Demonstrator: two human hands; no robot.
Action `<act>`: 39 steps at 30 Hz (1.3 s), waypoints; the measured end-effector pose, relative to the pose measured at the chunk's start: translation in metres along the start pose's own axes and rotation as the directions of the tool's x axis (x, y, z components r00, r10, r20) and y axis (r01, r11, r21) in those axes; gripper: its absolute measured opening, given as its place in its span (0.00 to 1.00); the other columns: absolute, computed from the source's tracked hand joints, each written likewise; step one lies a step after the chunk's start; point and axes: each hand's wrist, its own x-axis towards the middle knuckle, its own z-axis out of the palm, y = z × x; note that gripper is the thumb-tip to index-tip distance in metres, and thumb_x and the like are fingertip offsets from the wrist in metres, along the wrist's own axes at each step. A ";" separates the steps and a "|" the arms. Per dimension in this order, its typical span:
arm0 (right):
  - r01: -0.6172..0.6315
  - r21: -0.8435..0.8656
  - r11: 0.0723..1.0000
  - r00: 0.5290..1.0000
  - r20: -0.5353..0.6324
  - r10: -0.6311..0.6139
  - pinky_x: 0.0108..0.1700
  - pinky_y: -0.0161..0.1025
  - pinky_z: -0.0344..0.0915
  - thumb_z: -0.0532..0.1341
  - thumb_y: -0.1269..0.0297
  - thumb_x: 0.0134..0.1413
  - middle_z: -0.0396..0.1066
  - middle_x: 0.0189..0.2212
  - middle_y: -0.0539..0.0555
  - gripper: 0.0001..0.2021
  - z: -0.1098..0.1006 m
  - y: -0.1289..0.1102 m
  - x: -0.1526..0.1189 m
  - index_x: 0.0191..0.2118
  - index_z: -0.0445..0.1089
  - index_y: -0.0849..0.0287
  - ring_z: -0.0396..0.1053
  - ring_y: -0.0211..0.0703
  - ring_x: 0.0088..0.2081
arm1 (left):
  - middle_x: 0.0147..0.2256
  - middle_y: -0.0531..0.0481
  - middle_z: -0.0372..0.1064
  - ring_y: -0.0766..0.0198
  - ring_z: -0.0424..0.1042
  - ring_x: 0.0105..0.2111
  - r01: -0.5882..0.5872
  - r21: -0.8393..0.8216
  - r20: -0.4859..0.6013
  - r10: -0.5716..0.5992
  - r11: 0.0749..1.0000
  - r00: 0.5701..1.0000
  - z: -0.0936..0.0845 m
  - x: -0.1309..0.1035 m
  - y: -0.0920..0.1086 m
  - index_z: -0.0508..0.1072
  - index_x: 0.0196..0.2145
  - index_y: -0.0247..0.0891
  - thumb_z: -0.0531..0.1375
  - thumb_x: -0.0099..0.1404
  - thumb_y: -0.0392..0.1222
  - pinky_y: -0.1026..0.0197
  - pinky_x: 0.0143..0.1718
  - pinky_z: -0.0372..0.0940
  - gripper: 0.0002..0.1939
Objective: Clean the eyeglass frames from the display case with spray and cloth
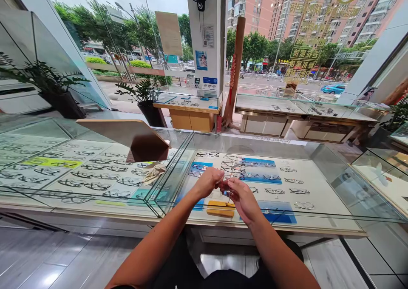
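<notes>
My left hand (208, 182) is closed, its fingers pinched near the middle of the view above the glass display case (325, 214). Touching or nearly touching it, my right hand (241, 196) is closed around a thin pair of glasses (228, 193), whose slender arm hangs down between the hands. Whether the left fingers also grip the frame is hard to see. Below the hands, inside the case, lies an orange-yellow case (219, 209). Rows of eyeglasses (274, 191) rest on white and blue panels under the glass.
A wood-edged mirror or board (124, 134) stands on the left case, beside a crumpled tan cloth (154, 173). Glass edges run in front of and between the cases. Farther back are a potted plant (153, 110), a wooden post (236, 68) and more display counters (267, 106).
</notes>
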 end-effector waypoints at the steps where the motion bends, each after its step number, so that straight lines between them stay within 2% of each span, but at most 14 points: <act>1: 0.003 -0.008 1.000 1.000 -0.017 -0.004 0.49 0.44 0.70 0.72 0.50 0.53 0.80 0.38 0.56 0.15 -0.002 0.000 0.000 0.37 0.79 0.57 0.76 0.47 0.41 | 0.15 0.52 0.58 0.67 0.55 0.18 0.000 0.006 0.022 0.000 1.000 1.000 -0.001 0.000 0.001 0.64 0.16 0.39 0.55 0.64 0.71 0.61 0.24 0.49 0.34; 6: 0.016 -0.016 1.000 1.000 -0.026 -0.016 0.50 0.44 0.70 0.72 0.51 0.53 0.81 0.38 0.57 0.14 -0.007 -0.003 0.000 0.37 0.78 0.58 0.76 0.47 0.40 | 0.15 0.51 0.57 0.66 0.54 0.18 0.027 0.002 0.058 -0.027 1.000 0.998 -0.002 0.006 -0.002 0.64 0.17 0.39 0.51 0.67 0.67 0.61 0.23 0.47 0.33; 12: 0.000 -0.023 1.000 1.000 0.006 0.001 0.51 0.46 0.70 0.71 0.52 0.53 0.81 0.38 0.57 0.14 -0.004 -0.002 -0.002 0.36 0.77 0.58 0.77 0.48 0.41 | 0.12 0.52 0.51 0.68 0.48 0.16 0.061 0.001 0.081 -0.061 0.998 0.995 0.000 0.013 -0.011 0.57 0.13 0.41 0.51 0.69 0.66 0.60 0.21 0.41 0.35; 15: -0.009 0.007 1.000 1.000 0.020 0.008 0.50 0.43 0.70 0.71 0.54 0.54 0.81 0.37 0.57 0.13 -0.006 -0.002 -0.001 0.36 0.79 0.59 0.76 0.46 0.40 | 0.12 0.52 0.50 0.68 0.48 0.16 0.059 0.018 0.077 -0.060 0.998 0.995 -0.002 0.013 -0.011 0.57 0.12 0.41 0.51 0.69 0.66 0.59 0.22 0.41 0.35; 18: 0.005 0.052 0.999 1.000 0.003 -0.005 0.49 0.41 0.70 0.72 0.54 0.54 0.81 0.38 0.56 0.13 -0.011 -0.003 0.004 0.37 0.80 0.59 0.75 0.45 0.40 | 0.13 0.52 0.51 0.67 0.49 0.16 0.064 0.037 0.084 -0.067 0.997 0.994 -0.003 0.009 -0.008 0.59 0.14 0.41 0.51 0.69 0.68 0.59 0.22 0.42 0.35; 23: 0.051 0.144 0.988 0.992 -0.123 -0.033 0.44 0.37 0.69 0.75 0.53 0.50 0.81 0.38 0.54 0.14 -0.019 -0.006 0.015 0.38 0.82 0.57 0.74 0.41 0.39 | 0.14 0.54 0.51 0.68 0.49 0.17 0.085 0.088 0.138 -0.096 0.993 0.986 0.003 -0.006 -0.005 0.59 0.15 0.40 0.52 0.69 0.68 0.60 0.23 0.43 0.34; 26: 0.055 0.157 0.986 0.992 -0.123 -0.035 0.45 0.36 0.69 0.76 0.53 0.49 0.81 0.38 0.54 0.14 -0.016 -0.004 0.017 0.37 0.82 0.57 0.73 0.41 0.40 | 0.15 0.55 0.51 0.69 0.49 0.19 0.083 0.151 0.162 -0.108 0.985 0.981 0.011 -0.013 -0.009 0.59 0.16 0.39 0.53 0.69 0.68 0.61 0.23 0.44 0.34; 29: 0.058 0.176 0.983 0.991 -0.130 -0.036 0.47 0.37 0.69 0.77 0.54 0.47 0.81 0.37 0.53 0.14 -0.012 -0.002 0.017 0.36 0.82 0.57 0.74 0.42 0.41 | 0.15 0.55 0.51 0.68 0.50 0.18 0.093 0.162 0.128 -0.115 0.982 0.985 0.013 -0.015 -0.014 0.57 0.16 0.40 0.51 0.69 0.68 0.61 0.23 0.46 0.34; 32: 0.064 0.184 0.981 0.988 -0.147 -0.037 0.46 0.36 0.68 0.77 0.54 0.47 0.81 0.38 0.54 0.14 -0.013 -0.003 0.016 0.36 0.82 0.57 0.74 0.42 0.42 | 0.15 0.53 0.55 0.66 0.56 0.19 0.091 0.176 0.041 -0.099 0.980 0.994 0.000 -0.011 -0.017 0.60 0.18 0.40 0.45 0.71 0.68 0.61 0.24 0.52 0.34; 35: 0.064 0.188 0.980 0.990 -0.137 -0.038 0.47 0.35 0.68 0.76 0.54 0.47 0.81 0.39 0.54 0.14 -0.019 -0.005 0.016 0.37 0.83 0.57 0.73 0.42 0.43 | 0.22 0.49 0.64 0.63 0.63 0.24 0.077 0.207 -0.127 -0.051 0.975 0.991 -0.028 0.000 -0.027 0.66 0.25 0.39 0.42 0.72 0.65 0.60 0.28 0.58 0.32; 37: 0.068 0.191 0.979 0.990 -0.135 -0.042 0.47 0.36 0.68 0.76 0.54 0.48 0.81 0.39 0.55 0.14 -0.023 -0.006 0.015 0.38 0.83 0.58 0.73 0.42 0.43 | 0.28 0.47 0.67 0.60 0.66 0.29 0.082 0.249 -0.266 -0.013 0.965 0.964 -0.053 0.012 -0.040 0.67 0.29 0.39 0.44 0.72 0.61 0.59 0.33 0.63 0.26; 39: 0.072 0.190 0.979 0.990 -0.134 -0.047 0.47 0.36 0.68 0.76 0.55 0.49 0.81 0.39 0.55 0.14 -0.026 -0.006 0.014 0.38 0.83 0.58 0.73 0.42 0.43 | 0.33 0.47 0.67 0.59 0.67 0.33 0.120 0.304 -0.407 0.016 0.945 0.913 -0.081 0.024 -0.058 0.66 0.33 0.40 0.49 0.69 0.55 0.58 0.37 0.64 0.17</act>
